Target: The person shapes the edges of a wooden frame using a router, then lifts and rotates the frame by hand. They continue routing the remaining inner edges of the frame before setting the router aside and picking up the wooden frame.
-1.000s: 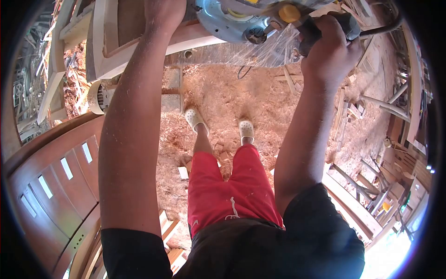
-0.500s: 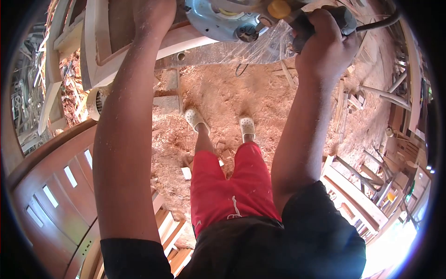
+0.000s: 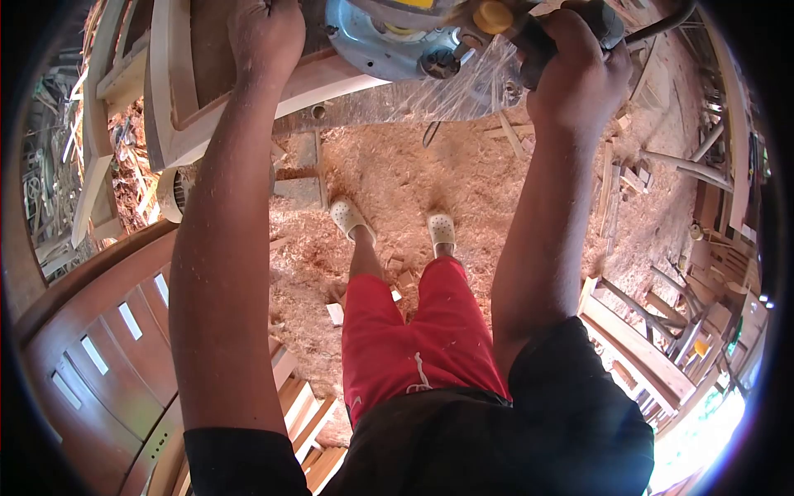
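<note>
Up at twelve o'clock, the right hand [image 3: 575, 74] is clamped round the black handle [image 3: 608, 16] of a power tool [image 3: 385, 37]. The tool's round blue-grey base lies flat on the work between the two hands. The left hand [image 3: 265, 33], at eleven o'clock and well apart from the right, is curled down onto a pale wooden frame [image 3: 178, 91]. Whether it grips an edge or only presses I cannot tell.

A cord [image 3: 662, 18] leaves the handle toward one o'clock. Clear film [image 3: 467, 87] hangs crumpled just under the base, touching it. Below, around six o'clock from the tool, shavings [image 3: 397, 174] cover the floor. The person's shoes [image 3: 349, 217] stand in them with small offcuts [image 3: 335, 312] nearby. A brown door [image 3: 99, 331] lies at eight o'clock.

As I judge it, the left hand is the chief worry. It sits close beside the base, so a kick or a slip along the rail could bring the tool against the fingers. The loose film could be drawn into whatever turns beneath the base, though the cutter itself is hidden. The cord could snag on the stacked timber at two o'clock and jerk the handle. Footing on deep shavings and offcuts looks unsure, and a shifted foot would unsettle both arms.
</note>
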The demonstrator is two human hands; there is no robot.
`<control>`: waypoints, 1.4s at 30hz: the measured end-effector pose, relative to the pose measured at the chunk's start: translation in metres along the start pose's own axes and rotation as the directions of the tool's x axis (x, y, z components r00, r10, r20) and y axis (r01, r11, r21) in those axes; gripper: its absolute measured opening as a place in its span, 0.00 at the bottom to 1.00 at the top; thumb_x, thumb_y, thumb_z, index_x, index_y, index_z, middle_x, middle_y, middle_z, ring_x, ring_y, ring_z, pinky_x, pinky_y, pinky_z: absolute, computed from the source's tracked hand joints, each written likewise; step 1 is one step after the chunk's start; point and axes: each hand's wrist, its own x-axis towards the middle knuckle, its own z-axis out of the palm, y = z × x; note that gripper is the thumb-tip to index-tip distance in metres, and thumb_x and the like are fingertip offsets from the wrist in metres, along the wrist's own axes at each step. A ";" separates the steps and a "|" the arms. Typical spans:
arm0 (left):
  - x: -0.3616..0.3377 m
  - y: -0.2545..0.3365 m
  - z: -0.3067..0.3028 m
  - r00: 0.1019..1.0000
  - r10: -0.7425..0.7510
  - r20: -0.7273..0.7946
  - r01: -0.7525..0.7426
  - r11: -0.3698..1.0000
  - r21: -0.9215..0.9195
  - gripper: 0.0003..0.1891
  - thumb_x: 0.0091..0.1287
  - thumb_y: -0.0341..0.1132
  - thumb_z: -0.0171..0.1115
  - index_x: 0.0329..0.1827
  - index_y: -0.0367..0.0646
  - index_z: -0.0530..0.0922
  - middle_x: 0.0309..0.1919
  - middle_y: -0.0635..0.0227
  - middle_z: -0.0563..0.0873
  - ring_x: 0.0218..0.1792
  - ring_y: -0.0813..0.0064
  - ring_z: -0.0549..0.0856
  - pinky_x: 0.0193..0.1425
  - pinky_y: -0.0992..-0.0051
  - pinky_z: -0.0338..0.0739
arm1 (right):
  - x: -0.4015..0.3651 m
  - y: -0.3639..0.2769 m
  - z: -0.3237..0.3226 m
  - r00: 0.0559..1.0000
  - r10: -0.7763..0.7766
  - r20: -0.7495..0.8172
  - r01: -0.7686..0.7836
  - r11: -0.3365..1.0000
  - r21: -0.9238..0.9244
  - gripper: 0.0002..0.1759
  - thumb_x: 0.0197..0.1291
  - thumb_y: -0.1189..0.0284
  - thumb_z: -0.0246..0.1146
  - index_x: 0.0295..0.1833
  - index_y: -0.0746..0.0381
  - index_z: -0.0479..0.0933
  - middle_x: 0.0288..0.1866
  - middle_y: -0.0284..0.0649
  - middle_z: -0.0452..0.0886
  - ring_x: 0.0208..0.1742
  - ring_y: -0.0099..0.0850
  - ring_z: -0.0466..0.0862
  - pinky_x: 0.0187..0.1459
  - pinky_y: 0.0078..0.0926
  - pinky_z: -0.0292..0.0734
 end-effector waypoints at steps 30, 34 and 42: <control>-0.003 0.013 0.000 0.984 0.167 0.055 -0.171 0.981 0.095 0.36 0.83 0.61 0.45 0.78 0.38 0.67 0.68 0.48 0.81 0.71 0.53 0.79 0.74 0.59 0.70 | -0.009 -0.006 -0.005 0.999 -0.021 -0.036 0.020 1.000 -0.004 0.01 0.55 0.76 0.58 0.32 0.61 0.72 0.26 0.29 0.70 0.26 0.20 0.70 0.29 0.21 0.69; -0.002 0.012 -0.001 0.984 0.169 0.053 -0.175 0.976 0.129 0.36 0.83 0.61 0.45 0.77 0.38 0.68 0.68 0.47 0.81 0.70 0.52 0.80 0.73 0.58 0.71 | 0.000 0.037 -0.015 0.960 0.146 -0.239 -0.079 0.960 0.269 0.02 0.55 0.77 0.58 0.31 0.61 0.72 0.26 0.29 0.70 0.26 0.20 0.70 0.30 0.21 0.70; -0.006 0.020 0.002 0.999 0.048 0.023 -0.049 0.999 0.022 0.30 0.84 0.55 0.51 0.72 0.37 0.72 0.41 0.65 0.85 0.37 0.77 0.81 0.44 0.72 0.77 | -0.005 0.007 -0.011 0.999 -0.015 -0.034 0.017 0.998 0.053 0.01 0.54 0.78 0.60 0.32 0.65 0.76 0.26 0.37 0.77 0.23 0.28 0.77 0.27 0.27 0.74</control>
